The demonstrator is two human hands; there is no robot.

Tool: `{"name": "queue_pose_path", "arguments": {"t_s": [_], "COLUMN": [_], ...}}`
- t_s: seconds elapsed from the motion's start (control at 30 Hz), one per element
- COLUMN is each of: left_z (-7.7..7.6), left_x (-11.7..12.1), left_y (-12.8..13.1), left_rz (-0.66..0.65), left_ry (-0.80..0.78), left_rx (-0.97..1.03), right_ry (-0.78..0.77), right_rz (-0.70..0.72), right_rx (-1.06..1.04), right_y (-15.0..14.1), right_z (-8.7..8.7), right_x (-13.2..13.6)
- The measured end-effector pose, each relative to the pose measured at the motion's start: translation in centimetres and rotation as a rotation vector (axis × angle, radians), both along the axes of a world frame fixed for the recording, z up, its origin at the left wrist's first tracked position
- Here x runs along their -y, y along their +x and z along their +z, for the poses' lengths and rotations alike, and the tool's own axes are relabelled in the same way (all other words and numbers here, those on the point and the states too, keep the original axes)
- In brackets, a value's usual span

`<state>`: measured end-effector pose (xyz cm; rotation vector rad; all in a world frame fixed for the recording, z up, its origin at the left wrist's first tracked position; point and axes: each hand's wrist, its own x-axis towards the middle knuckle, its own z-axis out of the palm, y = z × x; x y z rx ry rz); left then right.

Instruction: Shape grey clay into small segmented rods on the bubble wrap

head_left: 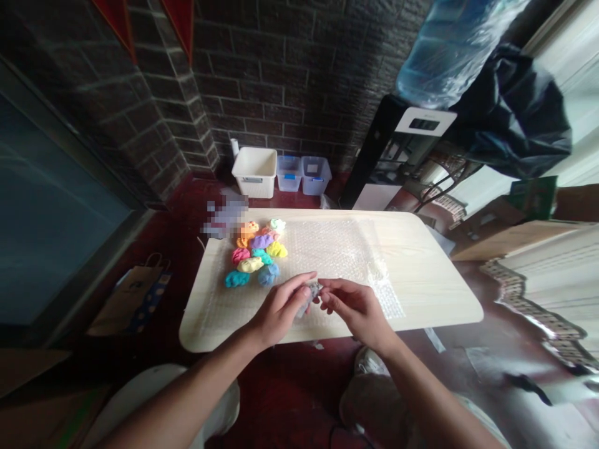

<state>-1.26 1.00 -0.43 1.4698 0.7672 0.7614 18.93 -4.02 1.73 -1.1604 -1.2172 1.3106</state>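
Left hand (283, 305): grip pinching a small grey item (307, 302), thumb on top.
Right hand (355, 305): fingers curled at the item's right end; cannot tell whether its grip pinches.
Grey item: between both hands, over near part of surface (440, 268).
Coloured bundles (261, 242): clustered left, beyond left hand, on bubble wrap (327, 249).

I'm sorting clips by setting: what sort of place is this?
Probably a room in a home or small office, though which of the two I can't tell. The water dispenser, the fringed curtain and the light table suggest it.
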Motion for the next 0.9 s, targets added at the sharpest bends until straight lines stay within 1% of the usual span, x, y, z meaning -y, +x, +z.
{"name": "queue_pose_path", "arguments": {"t_s": [0.17, 0.23, 0.37, 0.5, 0.6, 0.7, 0.9], "left_z": [0.9, 1.0, 0.7, 0.5, 0.6, 0.9, 1.4], "left_x": [1.2, 1.3, 0.9, 0.1, -0.5, -0.9, -0.7], "left_y": [0.2, 0.3, 0.4, 0.4, 0.3, 0.2, 0.0], "left_rz": [-0.073, -0.116, -0.166, -0.162, -0.166, -0.152, -0.121], "left_ry": [-0.089, -0.094, -0.078, 0.014, 0.131, 0.26, 0.422], "left_rx": [0.084, 0.084, 0.07, 0.012, -0.039, -0.09, -0.17], "right_ry": [-0.009, -0.039, -0.128, -0.135, -0.119, -0.105, -0.117], "right_rz": [0.094, 0.113, 0.114, 0.126, 0.128, 0.112, 0.145], "right_rx": [-0.037, -0.07, -0.14, -0.108, -0.069, -0.04, 0.04], "right_y": [0.1, 0.3, 0.7, 1.1, 1.3, 1.4, 1.7], "right_z": [1.2, 1.3, 0.7, 0.4, 0.3, 0.1, -0.1], "right_x": [1.0, 1.1, 0.6, -0.2, -0.7, -0.6, -0.3]}}
